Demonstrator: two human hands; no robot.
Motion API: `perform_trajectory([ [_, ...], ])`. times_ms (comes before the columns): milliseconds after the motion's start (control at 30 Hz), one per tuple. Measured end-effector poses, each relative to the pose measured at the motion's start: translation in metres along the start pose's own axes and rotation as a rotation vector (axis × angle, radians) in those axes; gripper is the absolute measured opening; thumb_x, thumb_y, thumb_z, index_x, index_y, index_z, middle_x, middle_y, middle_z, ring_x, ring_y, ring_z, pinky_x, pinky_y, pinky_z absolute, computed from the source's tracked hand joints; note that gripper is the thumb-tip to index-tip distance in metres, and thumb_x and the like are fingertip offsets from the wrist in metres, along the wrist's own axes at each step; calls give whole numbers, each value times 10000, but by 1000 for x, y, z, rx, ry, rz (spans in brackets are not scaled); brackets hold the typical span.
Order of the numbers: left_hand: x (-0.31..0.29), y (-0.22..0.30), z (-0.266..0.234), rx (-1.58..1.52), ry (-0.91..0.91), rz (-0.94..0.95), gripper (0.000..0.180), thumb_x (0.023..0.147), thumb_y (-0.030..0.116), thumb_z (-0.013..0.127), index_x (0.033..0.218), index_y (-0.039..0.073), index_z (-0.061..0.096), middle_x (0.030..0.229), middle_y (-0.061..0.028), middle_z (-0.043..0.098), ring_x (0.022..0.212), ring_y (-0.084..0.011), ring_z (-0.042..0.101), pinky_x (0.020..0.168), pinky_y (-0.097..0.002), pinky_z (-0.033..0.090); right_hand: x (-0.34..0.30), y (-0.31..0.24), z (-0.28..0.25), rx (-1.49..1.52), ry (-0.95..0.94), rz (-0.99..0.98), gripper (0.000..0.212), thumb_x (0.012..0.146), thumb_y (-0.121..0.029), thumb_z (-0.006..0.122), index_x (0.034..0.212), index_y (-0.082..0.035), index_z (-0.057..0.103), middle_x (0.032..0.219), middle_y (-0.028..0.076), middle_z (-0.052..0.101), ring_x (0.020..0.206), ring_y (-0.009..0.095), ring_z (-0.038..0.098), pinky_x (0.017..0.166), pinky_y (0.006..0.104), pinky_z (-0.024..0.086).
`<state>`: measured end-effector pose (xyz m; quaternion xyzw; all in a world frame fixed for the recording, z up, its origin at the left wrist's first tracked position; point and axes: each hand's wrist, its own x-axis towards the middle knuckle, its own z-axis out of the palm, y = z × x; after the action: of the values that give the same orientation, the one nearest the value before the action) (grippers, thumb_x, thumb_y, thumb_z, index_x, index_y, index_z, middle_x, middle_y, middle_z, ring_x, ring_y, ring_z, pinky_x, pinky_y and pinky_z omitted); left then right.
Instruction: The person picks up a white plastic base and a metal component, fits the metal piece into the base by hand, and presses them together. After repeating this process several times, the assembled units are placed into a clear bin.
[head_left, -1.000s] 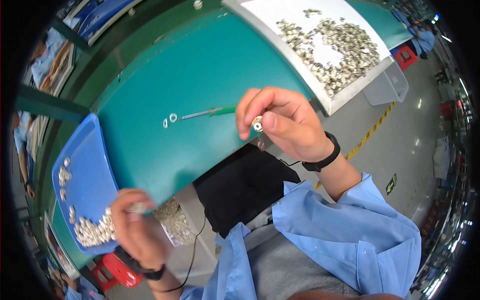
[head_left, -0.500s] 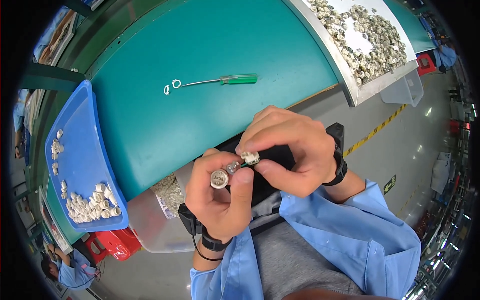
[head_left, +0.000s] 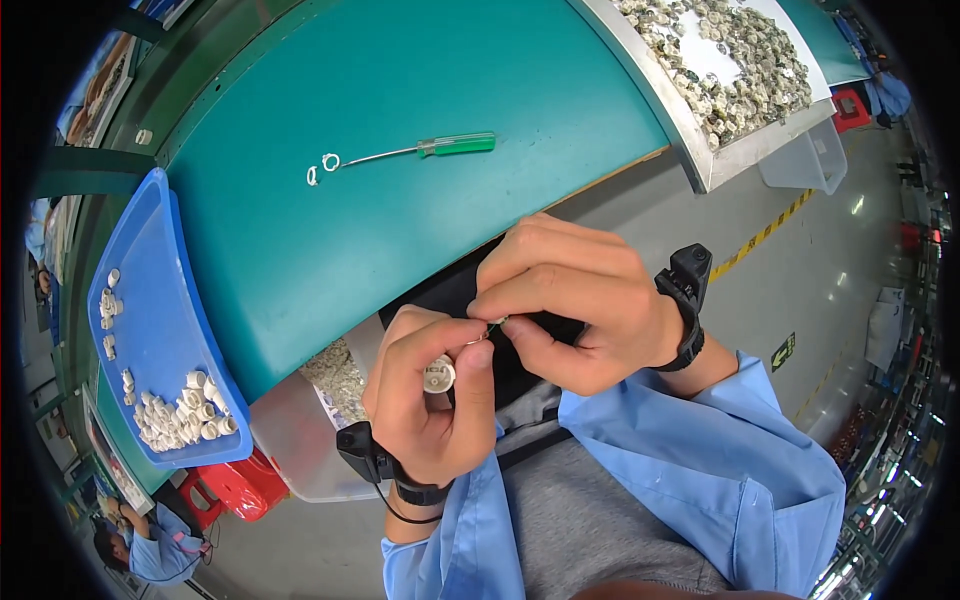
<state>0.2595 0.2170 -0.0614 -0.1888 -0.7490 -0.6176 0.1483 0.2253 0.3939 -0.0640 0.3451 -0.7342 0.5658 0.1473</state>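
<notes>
Small part (head_left: 498, 321) sits pinched in the right hand's (head_left: 595, 315) fingers, white cap (head_left: 438, 375) in left hand's (head_left: 410, 415) curled fingers.

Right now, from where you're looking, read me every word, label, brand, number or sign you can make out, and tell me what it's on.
No words, labels, brands or numbers are legible.
Dark floor sign: a pale arrow; any lettering is too small to read.
Round white part in the left hand: any marks are too small to read.
Screwdriver: nothing readable on its green handle.
</notes>
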Motion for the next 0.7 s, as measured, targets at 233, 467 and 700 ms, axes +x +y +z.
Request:
perform_trajectory([
  [233, 1, -6, 5, -41, 31, -1, 217, 828, -93, 677, 1024, -48, 597, 743, -71, 576, 630, -142, 515, 577, -254, 391, -6, -3, 1, 233, -25, 215, 250, 738, 116, 616, 968, 31, 667, 925, 151, 660, 757, 235, 633, 673, 336, 509],
  [467, -3, -15, 10, -341, 143, -116, 232, 861, -89, 646, 1075, -40, 568, 722, -11, 508, 632, -93, 462, 590, -236, 365, -19, 5, 13, 855, 110, 512, 214, 812, 128, 614, 998, 24, 627, 992, 168, 661, 903, 207, 625, 821, 329, 490],
  [700, -14, -9, 7, -238, 5, -414, 224, 885, -36, 672, 1096, -57, 601, 799, -39, 624, 703, -74, 525, 625, -208, 403, -20, 17, 18, 564, 131, 279, 205, 812, 103, 635, 996, 11, 635, 1020, 164, 647, 932, 226, 617, 828, 348, 481],
])
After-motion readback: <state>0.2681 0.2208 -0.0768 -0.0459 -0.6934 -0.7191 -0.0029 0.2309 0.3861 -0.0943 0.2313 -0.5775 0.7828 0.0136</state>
